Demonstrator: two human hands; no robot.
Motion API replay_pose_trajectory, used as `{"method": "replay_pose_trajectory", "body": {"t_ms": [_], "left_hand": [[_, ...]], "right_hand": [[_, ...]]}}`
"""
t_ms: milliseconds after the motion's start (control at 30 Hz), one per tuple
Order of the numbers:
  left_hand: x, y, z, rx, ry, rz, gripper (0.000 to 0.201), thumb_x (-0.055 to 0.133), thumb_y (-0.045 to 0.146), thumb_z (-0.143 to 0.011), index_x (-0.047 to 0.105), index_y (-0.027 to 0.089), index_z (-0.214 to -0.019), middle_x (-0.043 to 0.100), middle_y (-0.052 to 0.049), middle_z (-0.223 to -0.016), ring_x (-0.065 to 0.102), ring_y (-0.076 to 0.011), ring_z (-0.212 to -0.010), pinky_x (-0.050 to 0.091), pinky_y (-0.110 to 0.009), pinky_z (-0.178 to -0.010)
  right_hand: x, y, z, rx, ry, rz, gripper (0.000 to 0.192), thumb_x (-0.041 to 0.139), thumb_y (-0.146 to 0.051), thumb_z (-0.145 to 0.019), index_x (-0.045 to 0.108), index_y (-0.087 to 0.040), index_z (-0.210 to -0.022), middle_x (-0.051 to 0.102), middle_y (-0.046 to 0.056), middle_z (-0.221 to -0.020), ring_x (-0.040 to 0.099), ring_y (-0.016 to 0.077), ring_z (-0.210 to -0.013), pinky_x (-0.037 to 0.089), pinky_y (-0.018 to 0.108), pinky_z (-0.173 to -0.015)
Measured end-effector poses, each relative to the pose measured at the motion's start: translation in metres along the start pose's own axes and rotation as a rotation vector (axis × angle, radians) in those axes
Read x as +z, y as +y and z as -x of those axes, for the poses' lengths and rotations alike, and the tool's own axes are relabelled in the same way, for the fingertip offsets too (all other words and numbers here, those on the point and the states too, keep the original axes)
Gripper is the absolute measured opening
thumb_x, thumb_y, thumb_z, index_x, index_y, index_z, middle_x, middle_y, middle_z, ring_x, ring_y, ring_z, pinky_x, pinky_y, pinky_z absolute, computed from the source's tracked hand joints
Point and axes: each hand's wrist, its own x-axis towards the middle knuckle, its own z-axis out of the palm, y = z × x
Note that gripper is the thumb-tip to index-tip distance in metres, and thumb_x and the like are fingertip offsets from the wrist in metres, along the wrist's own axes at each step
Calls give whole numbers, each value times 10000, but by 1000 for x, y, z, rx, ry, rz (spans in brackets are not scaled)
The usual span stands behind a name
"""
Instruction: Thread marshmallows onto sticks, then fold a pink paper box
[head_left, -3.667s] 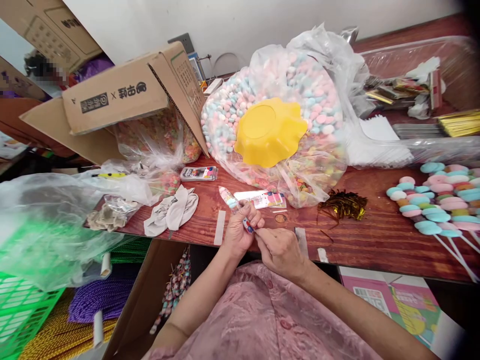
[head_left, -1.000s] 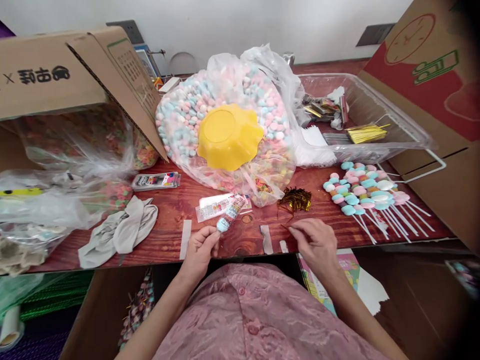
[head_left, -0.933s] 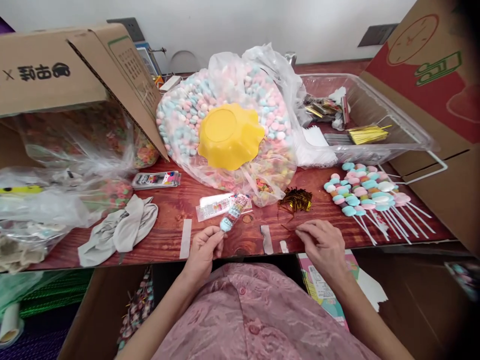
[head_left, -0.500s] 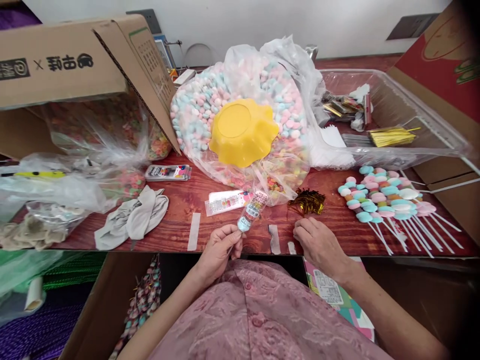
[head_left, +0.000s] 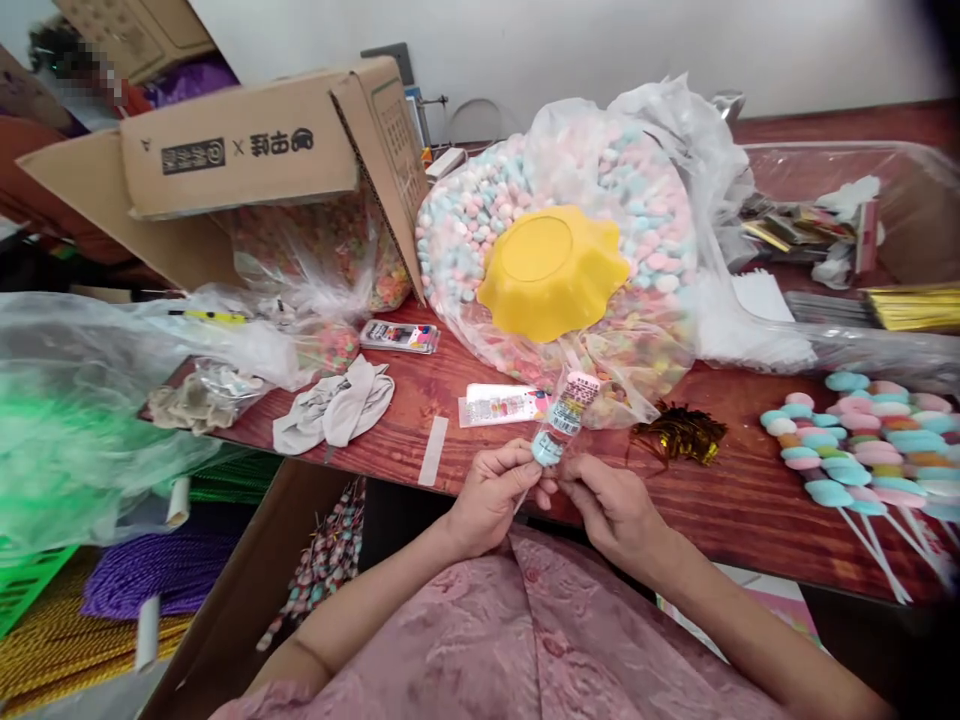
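Presently both hands meet just over the near edge of the wooden table (head_left: 750, 500), in front of the person's pink garment. The left hand (head_left: 491, 495) is curled, its thumb and forefinger pinched on the lower end of a bagged candy skewer (head_left: 561, 420); the remaining fingers fold loosely beneath. The skewer sits in a clear printed sleeve and tilts up and to the right, with a blue candy lowest, right above the pinch. The right hand (head_left: 611, 505) is also curled, fingertips drawn together and touching the sleeve at the same lower end, just beside the left thumb. Whether anything small lies between the right fingertips cannot be told.

Near surroundings:
- A heap of gold twist ties (head_left: 679, 432) lies on the table just right of the hands, apart from them.
- A flat printed packet (head_left: 499, 405) lies just beyond the left hand.
- A large clear bag of pastel candies (head_left: 480, 215) stands behind, with an upturned yellow bowl (head_left: 551, 270) resting on it.
- Finished, unwrapped candy skewers (head_left: 862, 440) are piled at the far right, sticks pointing toward the near edge.
- A grey cloth (head_left: 334, 410) lies to the left.
- A cardboard box (head_left: 247, 150) is tipped on its side at the back left.
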Motion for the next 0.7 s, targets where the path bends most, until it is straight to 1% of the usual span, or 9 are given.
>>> {"method": "replay_pose_trajectory", "body": {"t_ms": [67,133,300,467,533,567,633,700], "left_hand": [[-3,4,2,-45,4,29,249,801,352,-711,730,114,-716,631,-38,-712,584,-90,-556,454,-219,-561],[-5,6,3,-68,4,39,270,811,355,-698,730,103,-747,655,-47,-707,602,-97,-572,469,-216,-577],[-4,6,1,-47,2,54,293,808,361,-704,728,94,-791,671,-48,-701,608,-97,-593,486,-209,-585],[-5,3,2,-54,-17,20,310,791,391,-719,720,94,-774,668,-42,-660,595,-94,-533,467,-211,-541],[-6,3,4,-48,-9,17,310,790,392,-718,718,94,-764,665,-37,-640,589,-91,-506,454,-209,-526],[-6,3,4,-45,-2,22,305,791,387,-716,719,95,-763,668,-38,-637,588,-90,-500,449,-207,-522],[-7,4,4,-54,13,41,289,788,371,-720,722,94,-765,678,-45,-643,588,-87,-502,441,-200,-521],[-8,5,3,-69,34,61,264,789,347,-719,723,94,-759,683,-48,-652,588,-83,-511,442,-196,-525]], "right_hand": [[3,-2,-2,90,14,-119,150,446,-91,-942,528,-191,-865,584,-5,-721,538,94,-612,422,197,-579],[5,-6,-3,139,35,-176,151,466,-108,-944,534,-195,-841,574,-20,-691,517,82,-581,406,188,-558],[13,-13,-1,255,121,-251,128,490,-140,-945,550,-199,-849,619,-12,-721,543,80,-591,426,189,-566],[19,-12,10,429,147,-483,81,513,-211,-955,498,-216,-876,577,-50,-630,483,72,-460,383,185,-444],[18,-11,12,434,130,-512,64,519,-216,-955,513,-216,-891,591,-48,-644,509,74,-471,402,186,-453],[17,-11,12,417,112,-488,59,524,-212,-953,536,-213,-896,593,-45,-648,524,75,-483,414,188,-469],[15,-12,11,363,79,-391,80,535,-192,-948,590,-206,-891,588,-41,-640,539,75,-502,427,193,-504],[14,-12,10,299,80,-260,116,532,-166,-944,621,-197,-875,578,-32,-630,540,82,-519,429,206,-535]]}}
